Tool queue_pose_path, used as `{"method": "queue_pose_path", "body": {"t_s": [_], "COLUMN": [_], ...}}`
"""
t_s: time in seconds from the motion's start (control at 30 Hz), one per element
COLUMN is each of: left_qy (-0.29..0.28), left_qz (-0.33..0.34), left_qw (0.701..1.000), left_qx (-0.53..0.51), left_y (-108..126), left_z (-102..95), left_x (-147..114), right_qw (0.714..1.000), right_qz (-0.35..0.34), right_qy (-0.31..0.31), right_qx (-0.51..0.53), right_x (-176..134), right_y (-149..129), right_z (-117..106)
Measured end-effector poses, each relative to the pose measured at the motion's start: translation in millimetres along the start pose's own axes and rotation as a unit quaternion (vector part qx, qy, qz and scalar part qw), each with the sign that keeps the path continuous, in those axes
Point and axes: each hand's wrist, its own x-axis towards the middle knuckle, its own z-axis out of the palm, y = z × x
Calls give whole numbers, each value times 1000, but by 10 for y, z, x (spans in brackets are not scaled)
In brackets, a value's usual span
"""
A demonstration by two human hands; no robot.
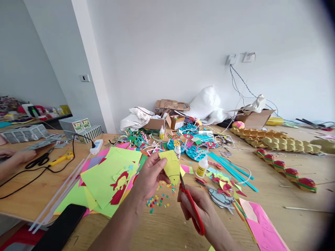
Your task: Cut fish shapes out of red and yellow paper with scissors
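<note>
My left hand (153, 170) pinches a piece of yellow paper (171, 165) with a fish outline drawn on it. Red-handled scissors (192, 211) are gripped in my right hand (200, 205), their blades at the right edge of the yellow paper. Small coloured paper dots (157, 202) lie scattered on the table below my hands. To the right of the scissors rests a grey-blue fish cutout (221, 198). On the left, a stack of coloured paper sheets (107, 174) carries a small yellow fish cutout (121, 182) and red scraps.
A glue bottle (201, 167) stands beyond my right hand, near paper scraps (226, 183). A black phone (61, 226) lies front left. Another person's hand (23, 156) is at the far left by black scissors (40, 159) and a yellow glue gun (61, 157). Egg-carton strips (288, 144) lie at right.
</note>
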Motion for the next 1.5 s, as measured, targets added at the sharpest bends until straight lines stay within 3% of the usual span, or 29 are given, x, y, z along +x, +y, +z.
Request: {"method": "queue_pose_path", "body": {"t_s": [0.2, 0.8, 1.13, 1.5], "left_qy": [-13, -52, -29, -26], "left_qz": [-6, 35, 32, 60], "left_qw": [1000, 995, 997, 991], "left_qx": [26, 73, 64, 120], "left_y": [-23, -96, -94, -108], "left_z": [60, 114, 123, 153], "left_x": [-23, -45, -44, -50], "right_qw": [998, 998, 998, 999], "right_qz": [36, 19, 29, 17], "right_qy": [6, 0, -5, -7], "right_qx": [55, 57, 51, 39], "right_x": [-6, -17, -1, -4], "right_y": [3, -13, -39, -4], "right_z": [-9, -21, -11, -25]}}
